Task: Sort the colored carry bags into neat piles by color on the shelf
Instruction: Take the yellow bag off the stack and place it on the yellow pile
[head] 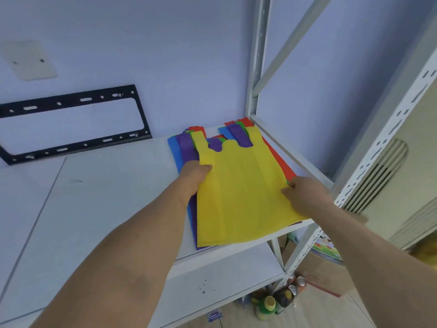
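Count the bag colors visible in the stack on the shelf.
5: yellow bag on top, purple bag under its left side, blue bag at far left, green bag and red bag toward the right. More bags may be hidden underneath.

Two bare forearms run back from the fingers, with no sleeve, watch or band anywhere behind the left hand (pixel 195 174) or the right hand (pixel 305 197) (rings cannot be told, the fingers being partly hidden)
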